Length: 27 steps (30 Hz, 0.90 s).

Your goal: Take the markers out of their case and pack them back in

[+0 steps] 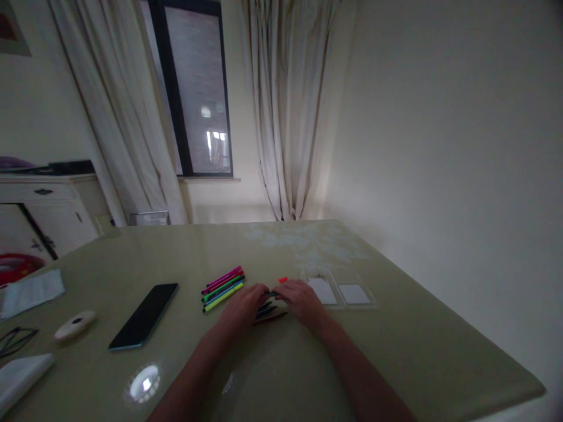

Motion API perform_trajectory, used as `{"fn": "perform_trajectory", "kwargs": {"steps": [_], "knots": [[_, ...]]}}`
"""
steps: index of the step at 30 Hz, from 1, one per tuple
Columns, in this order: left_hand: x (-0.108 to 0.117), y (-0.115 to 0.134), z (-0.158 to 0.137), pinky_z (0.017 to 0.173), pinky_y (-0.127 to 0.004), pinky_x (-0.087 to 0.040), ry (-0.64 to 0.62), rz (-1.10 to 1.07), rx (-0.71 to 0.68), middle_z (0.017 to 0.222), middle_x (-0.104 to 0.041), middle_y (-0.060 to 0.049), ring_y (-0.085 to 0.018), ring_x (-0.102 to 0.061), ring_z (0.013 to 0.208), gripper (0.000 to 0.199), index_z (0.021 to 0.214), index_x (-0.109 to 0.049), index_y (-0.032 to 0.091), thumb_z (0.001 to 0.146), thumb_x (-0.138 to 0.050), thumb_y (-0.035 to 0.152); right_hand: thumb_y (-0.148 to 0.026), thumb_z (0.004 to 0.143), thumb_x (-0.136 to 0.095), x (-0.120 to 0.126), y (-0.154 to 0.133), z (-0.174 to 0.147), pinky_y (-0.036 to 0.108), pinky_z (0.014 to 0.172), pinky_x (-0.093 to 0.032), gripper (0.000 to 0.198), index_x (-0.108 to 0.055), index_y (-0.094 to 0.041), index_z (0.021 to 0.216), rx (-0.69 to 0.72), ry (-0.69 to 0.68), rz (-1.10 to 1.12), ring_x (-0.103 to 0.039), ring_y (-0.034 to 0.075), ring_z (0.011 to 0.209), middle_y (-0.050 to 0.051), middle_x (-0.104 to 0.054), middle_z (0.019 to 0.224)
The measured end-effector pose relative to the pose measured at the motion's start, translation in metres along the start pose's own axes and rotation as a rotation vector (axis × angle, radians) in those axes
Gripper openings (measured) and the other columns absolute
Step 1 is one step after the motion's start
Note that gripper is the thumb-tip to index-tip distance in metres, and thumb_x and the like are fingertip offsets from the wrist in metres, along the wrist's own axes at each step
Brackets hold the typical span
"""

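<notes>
My left hand (247, 301) and my right hand (302, 296) meet over the table, fingers curled and closed. Pinched between their fingertips is a slim dark pen-like stick (271, 293), mostly hidden by the fingers. Just below it lie several dark, pointed pencil-like sticks (269, 317), partly covered by my left hand. Left of that hand, felt-tip pens (224, 286) in pink, red, green, blue and yellow lie side by side. A small red piece (282, 279) rests just beyond my right hand. Beside the right hand lies a clear plastic case (336, 291) with white panels.
On the left of the green-covered table (281, 375) are a phone (144, 316), a whitish oval object (75, 326), glasses (17, 340), a white box-like object (21, 378) and papers (33, 293). A round shiny disc (144, 384) lies near the front. A wall borders the right side.
</notes>
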<state>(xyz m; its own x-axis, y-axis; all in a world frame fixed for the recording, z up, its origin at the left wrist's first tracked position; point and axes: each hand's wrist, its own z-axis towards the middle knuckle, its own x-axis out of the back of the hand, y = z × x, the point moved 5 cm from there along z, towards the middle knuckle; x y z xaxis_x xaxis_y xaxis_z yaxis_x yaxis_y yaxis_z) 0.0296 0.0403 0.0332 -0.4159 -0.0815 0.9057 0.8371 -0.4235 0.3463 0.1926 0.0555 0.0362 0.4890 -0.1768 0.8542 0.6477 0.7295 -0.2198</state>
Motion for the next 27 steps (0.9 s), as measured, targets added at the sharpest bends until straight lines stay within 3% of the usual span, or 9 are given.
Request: {"fn": "perform_trajectory", "kwargs": {"steps": [8, 10, 12, 14, 17, 21, 24, 27], "knots": [[0.004, 0.005, 0.002, 0.079, -0.028, -0.046, -0.032, -0.012, 0.042, 0.102, -0.076, -0.003, -0.021, -0.070, 0.092, 0.026, 0.106, -0.066, 0.027, 0.104, -0.040, 0.031, -0.026, 0.101, -0.062, 0.017, 0.007, -0.002, 0.034, 0.090, -0.046, 0.021, -0.075, -0.028, 0.117, 0.011, 0.016, -0.031, -0.069, 0.022, 0.099, 0.005, -0.079, 0.107], [0.009, -0.010, -0.001, 0.078, -0.028, -0.047, -0.026, 0.006, 0.097, 0.099, -0.077, -0.003, -0.022, -0.071, 0.091, 0.026, 0.104, -0.067, 0.027, 0.103, -0.041, 0.032, -0.024, 0.102, -0.059, 0.024, 0.027, -0.008, 0.034, 0.090, -0.046, 0.022, -0.076, -0.028, 0.115, -0.058, 0.072, -0.020, -0.069, 0.022, 0.097, 0.005, -0.080, 0.104], [0.017, -0.035, -0.004, 0.080, -0.031, -0.048, 0.005, 0.027, 0.175, 0.103, -0.077, -0.006, -0.025, -0.072, 0.095, 0.030, 0.106, -0.067, 0.025, 0.104, -0.038, 0.031, -0.025, 0.102, -0.057, 0.037, 0.056, -0.018, 0.035, 0.090, -0.048, 0.023, -0.078, -0.026, 0.110, -0.214, 0.218, -0.002, -0.069, 0.022, 0.094, 0.006, -0.079, 0.101], [0.027, -0.060, -0.008, 0.087, -0.035, -0.049, 0.059, 0.041, 0.245, 0.117, -0.074, -0.012, -0.026, -0.070, 0.105, 0.038, 0.117, -0.066, 0.021, 0.106, -0.030, 0.029, -0.027, 0.104, -0.049, 0.047, 0.077, -0.026, 0.039, 0.091, -0.049, 0.030, -0.076, -0.022, 0.115, -0.309, 0.312, -0.018, -0.067, 0.025, 0.096, 0.011, -0.077, 0.104], [0.031, -0.076, -0.011, 0.093, -0.035, -0.049, 0.080, 0.059, 0.252, 0.124, -0.072, -0.012, -0.026, -0.068, 0.110, 0.035, 0.116, -0.067, 0.020, 0.106, -0.036, 0.030, -0.031, 0.104, -0.048, 0.045, 0.082, -0.029, 0.038, 0.087, -0.051, 0.032, -0.077, -0.020, 0.111, -0.359, 0.366, -0.019, -0.065, 0.025, 0.093, 0.011, -0.072, 0.098], [0.014, -0.052, -0.007, 0.092, -0.032, -0.047, 0.032, 0.078, 0.146, 0.112, -0.073, -0.007, -0.024, -0.066, 0.107, 0.019, 0.103, -0.073, 0.024, 0.099, -0.056, 0.031, -0.024, 0.100, -0.054, 0.018, 0.050, -0.016, 0.032, 0.082, -0.054, 0.025, -0.078, -0.022, 0.106, -0.315, 0.271, 0.028, -0.065, 0.021, 0.087, 0.008, -0.065, 0.097], [0.003, -0.030, -0.002, 0.091, -0.029, -0.046, 0.005, 0.090, 0.085, 0.101, -0.072, -0.005, -0.021, -0.067, 0.100, 0.022, 0.091, -0.075, 0.024, 0.100, -0.057, 0.034, -0.013, 0.098, -0.050, -0.005, 0.029, -0.007, 0.030, 0.083, -0.054, 0.032, -0.075, -0.025, 0.115, -0.295, 0.116, -0.037, -0.066, 0.021, 0.094, 0.008, -0.066, 0.103], [0.005, -0.027, -0.001, 0.091, -0.030, -0.046, 0.029, 0.139, 0.124, 0.101, -0.071, -0.006, -0.021, -0.066, 0.099, 0.026, 0.088, -0.073, 0.023, 0.103, -0.053, 0.031, -0.005, 0.094, -0.050, -0.014, 0.026, -0.005, 0.032, 0.088, -0.052, 0.039, -0.073, -0.023, 0.120, -0.318, 0.035, -0.119, -0.064, 0.024, 0.102, 0.011, -0.066, 0.110]]}}
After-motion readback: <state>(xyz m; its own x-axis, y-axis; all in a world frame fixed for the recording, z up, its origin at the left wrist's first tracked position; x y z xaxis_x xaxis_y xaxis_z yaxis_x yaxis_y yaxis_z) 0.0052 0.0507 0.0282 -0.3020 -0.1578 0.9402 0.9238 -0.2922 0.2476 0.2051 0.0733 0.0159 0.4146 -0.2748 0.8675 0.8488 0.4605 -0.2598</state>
